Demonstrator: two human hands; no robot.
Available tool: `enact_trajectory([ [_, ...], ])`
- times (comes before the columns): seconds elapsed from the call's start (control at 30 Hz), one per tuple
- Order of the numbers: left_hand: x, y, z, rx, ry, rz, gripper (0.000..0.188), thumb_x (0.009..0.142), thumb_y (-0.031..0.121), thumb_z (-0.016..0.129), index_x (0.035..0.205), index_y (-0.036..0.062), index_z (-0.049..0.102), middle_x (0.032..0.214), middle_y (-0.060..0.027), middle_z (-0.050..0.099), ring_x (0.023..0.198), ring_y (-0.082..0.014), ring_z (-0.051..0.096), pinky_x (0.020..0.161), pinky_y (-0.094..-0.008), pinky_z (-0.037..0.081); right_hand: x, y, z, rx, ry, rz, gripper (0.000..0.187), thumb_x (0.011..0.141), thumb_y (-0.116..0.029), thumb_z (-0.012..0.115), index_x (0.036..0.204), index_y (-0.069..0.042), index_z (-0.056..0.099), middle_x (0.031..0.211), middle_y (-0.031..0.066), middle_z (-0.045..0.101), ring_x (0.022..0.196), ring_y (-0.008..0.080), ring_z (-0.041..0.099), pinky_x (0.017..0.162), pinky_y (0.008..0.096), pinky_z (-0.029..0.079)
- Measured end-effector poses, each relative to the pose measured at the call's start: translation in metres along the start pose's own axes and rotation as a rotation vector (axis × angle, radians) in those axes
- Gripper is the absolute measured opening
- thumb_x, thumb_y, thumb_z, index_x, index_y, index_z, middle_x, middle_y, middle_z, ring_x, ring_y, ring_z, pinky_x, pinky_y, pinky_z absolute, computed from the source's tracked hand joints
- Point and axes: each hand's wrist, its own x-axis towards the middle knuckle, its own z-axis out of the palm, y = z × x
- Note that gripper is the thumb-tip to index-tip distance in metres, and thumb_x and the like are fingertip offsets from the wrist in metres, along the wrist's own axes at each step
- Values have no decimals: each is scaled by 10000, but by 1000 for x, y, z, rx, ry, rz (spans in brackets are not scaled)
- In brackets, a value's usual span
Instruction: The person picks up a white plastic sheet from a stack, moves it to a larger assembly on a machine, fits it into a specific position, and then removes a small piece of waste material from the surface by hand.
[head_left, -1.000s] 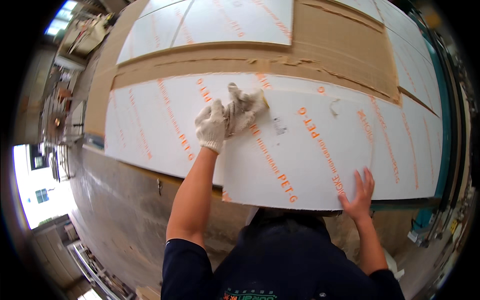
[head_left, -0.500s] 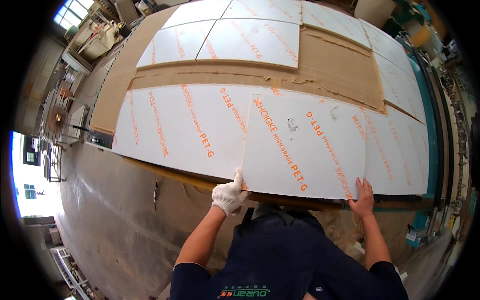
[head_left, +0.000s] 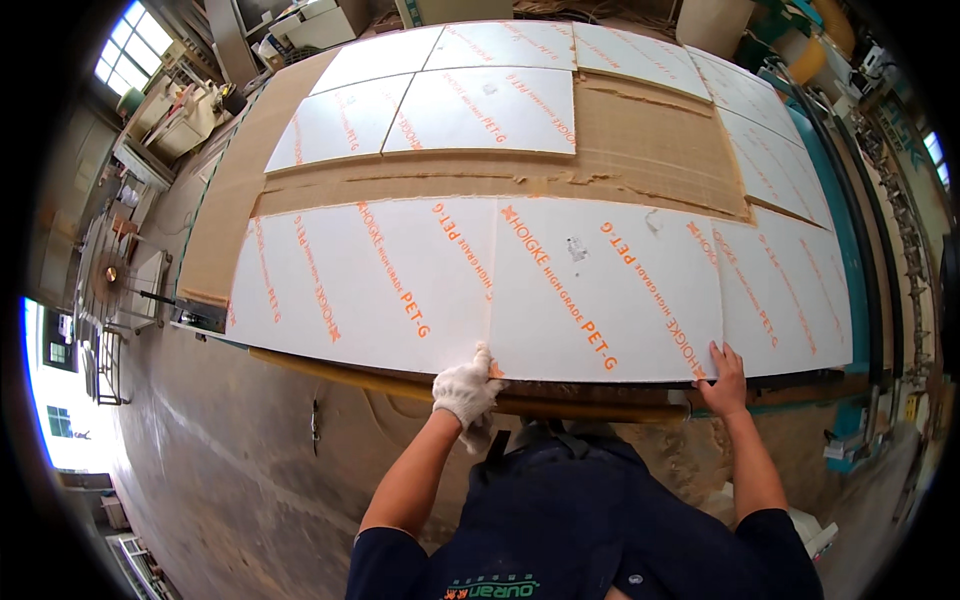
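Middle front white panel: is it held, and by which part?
The panel has the left hand and right hand at its near corners; whether they grip it cannot be told.

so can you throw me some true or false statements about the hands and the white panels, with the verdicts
1. The left hand in a white knit glove is at the near left corner of the middle white rectangular front panel. True.
2. The bare right hand is well away from that panel. False: it is at the panel's near right corner.
3. A flat brown board shows between the front and rear panels. True.
4. The lettering on the middle front panel is blue. False: the lettering is orange.
5. The person's dark navy sleeves leave both forearms bare. True.
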Motion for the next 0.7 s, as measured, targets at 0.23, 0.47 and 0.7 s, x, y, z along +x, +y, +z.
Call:
enact_trajectory([
  [0.23,7,1,-2,-100,-34,-32,768,835,489,731,1445,113,455,911,-132,748,893,-352,721,813,-456,543,6,2,-9,23,-90,39,854,677,-232,872,1445,-71,536,1459,230,485,1334,395,455,1124,453,412],
  [0.47,6,3,2,-87,35,-25,824,794,486,771,1450,71,493,931,-126,751,896,-342,724,800,-442,553,7,-4,-12,56,-113,52,789,718,-233,837,1442,-106,549,1465,214,477,1338,377,458,1138,443,402],
  [0.7,10,1,3,-97,54,9,861,770,437,801,1440,-7,492,960,-157,750,898,-346,726,802,-435,561,2,-10,-9,102,-90,105,757,739,-204,812,1447,-126,555,1497,192,457,1364,370,439,1150,435,387],
])
